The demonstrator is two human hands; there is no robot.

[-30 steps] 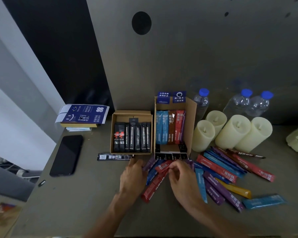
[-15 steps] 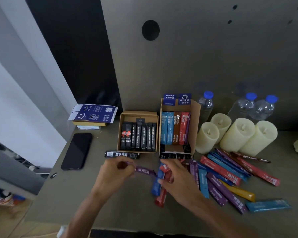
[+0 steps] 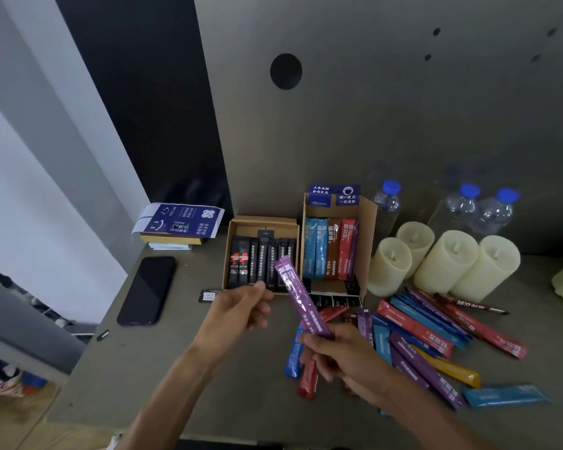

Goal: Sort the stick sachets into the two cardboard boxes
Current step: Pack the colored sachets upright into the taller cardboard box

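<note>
Head view, left to right. Near the bench's point(image 3: 163, 378) left edge lies a black rectangular smartphone point(image 3: 147, 290), face up; behind it, at the far left corner, sits a stack of flat cartons topped by a blue-and-white printed sleeve point(image 3: 179, 220). A single black stick sachet point(image 3: 210, 296) lies flat just in front of the low brown cardboard box point(image 3: 260, 222), which holds a row of black sachets point(image 3: 262, 264). The left hand point(image 3: 241, 308) hovers before this box, fingers loosely curled and apart, gripping nothing. The right hand point(image 3: 342, 352) pinches the lower end of a purple foil stick sachet point(image 3: 301, 298), which rises tilted toward the far left, its upper end over the gap between the two boxes. The taller brown cardboard box point(image 3: 369, 222), with blue printed flaps, holds upright blue, brown, red and purple sachets point(image 3: 330, 251). Right of it stand four cream pillar candles point(image 3: 446, 263); three clear blue-capped water bottles point(image 3: 462, 209) line the far edge. A loose heap of red, blue, purple and yellow sachets point(image 3: 426, 339) covers the bench toward the near right.
</note>
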